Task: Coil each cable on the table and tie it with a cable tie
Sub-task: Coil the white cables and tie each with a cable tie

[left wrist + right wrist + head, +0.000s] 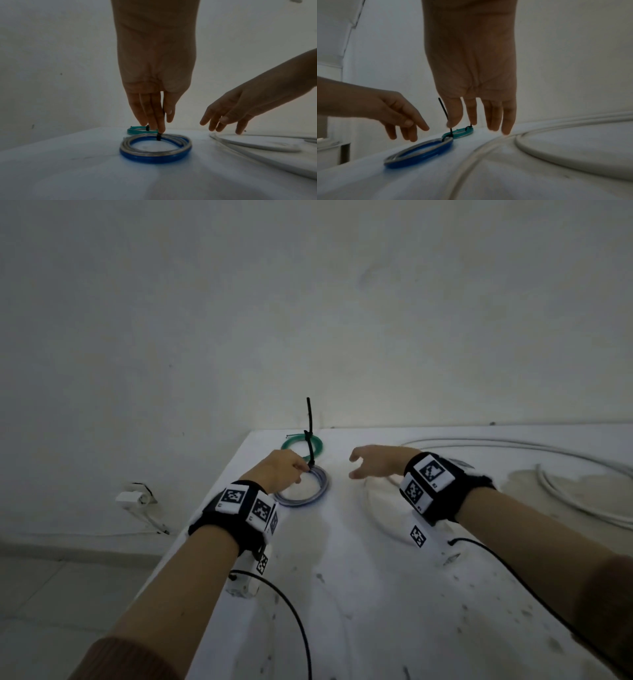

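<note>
Two coils lie tied at the table's (342, 594) far left; my left hand (281, 469) steadies the blue coil (303, 486), fingers straight, while my right hand (376, 463), fingers spread and empty, hovers near the loose white cable (565, 491).

A white wall (308, 302) rises behind, a white fixture (135, 498) low on it at far left, pale tiled floor (51, 594) below.

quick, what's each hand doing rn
Left hand: fingers at the black cable tie on the blue coil; grip unclear.
Right hand: open, holding nothing.
</note>
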